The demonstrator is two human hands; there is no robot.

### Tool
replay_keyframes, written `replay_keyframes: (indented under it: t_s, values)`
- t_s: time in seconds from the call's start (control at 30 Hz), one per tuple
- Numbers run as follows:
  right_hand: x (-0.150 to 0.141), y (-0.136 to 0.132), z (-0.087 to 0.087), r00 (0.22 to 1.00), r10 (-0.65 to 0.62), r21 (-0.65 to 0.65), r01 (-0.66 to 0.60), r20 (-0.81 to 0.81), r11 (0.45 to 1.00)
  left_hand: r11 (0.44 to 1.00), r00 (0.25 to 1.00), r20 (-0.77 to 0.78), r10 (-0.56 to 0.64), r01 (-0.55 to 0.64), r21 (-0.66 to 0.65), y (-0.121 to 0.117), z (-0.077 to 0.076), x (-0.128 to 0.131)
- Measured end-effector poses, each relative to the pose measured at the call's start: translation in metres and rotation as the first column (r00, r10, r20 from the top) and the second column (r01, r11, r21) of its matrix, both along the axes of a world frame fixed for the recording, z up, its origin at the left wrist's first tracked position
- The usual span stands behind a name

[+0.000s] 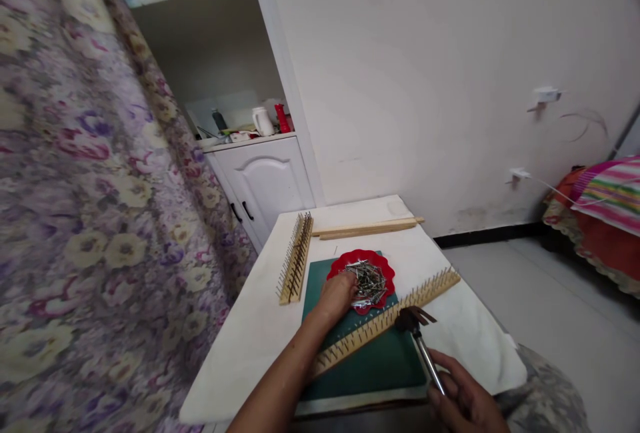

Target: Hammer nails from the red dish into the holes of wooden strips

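My left hand [336, 294] reaches into a red scalloped dish [383, 268] heaped with metal nails [369, 281]; its fingers curl down among the nails, and what they pinch is hidden. My right hand [463, 398] is closed round the metal handle of a claw hammer [416, 327], whose head rests by a long wooden strip studded with nails [385, 321]. That strip lies slantwise across a green cutting mat [380, 369] on a white table [250, 333].
A second nailed wooden strip [296, 257] lies at the left of the mat. Two plain wooden slats [367, 226] rest at the table's far edge. A floral curtain [90, 186] hangs at left, a white cabinet [265, 176] stands behind, and a bed [600, 219] at right.
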State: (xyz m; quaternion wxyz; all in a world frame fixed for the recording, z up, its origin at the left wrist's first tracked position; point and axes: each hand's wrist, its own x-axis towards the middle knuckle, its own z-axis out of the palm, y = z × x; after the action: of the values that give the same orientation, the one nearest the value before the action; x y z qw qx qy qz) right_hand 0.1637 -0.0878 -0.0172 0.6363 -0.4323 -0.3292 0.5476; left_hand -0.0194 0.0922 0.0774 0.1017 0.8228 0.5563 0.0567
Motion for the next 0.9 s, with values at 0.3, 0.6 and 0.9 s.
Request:
replay_keyframes:
  t_s: [0.3,0.6,0.9]
  values:
    - [-0.010,0.014,0.058,0.997,0.012,0.052,-0.016,0.070,0.999,0.994,0.812,0.582,-0.041,0.091,-0.057,-0.101,0.007,-0.006]
    - [-0.025,-0.004,0.046,0.995,0.086,0.026,-0.087,0.060,0.996,0.968,0.615,0.781,0.107,0.116,-0.225,-0.169,-0.053,0.000]
    - [-0.024,-0.017,0.052,0.984,0.141,0.018,-0.143,0.110,0.989,0.980,0.710,0.678,-0.190,0.102,0.169,-0.181,-0.061,0.011]
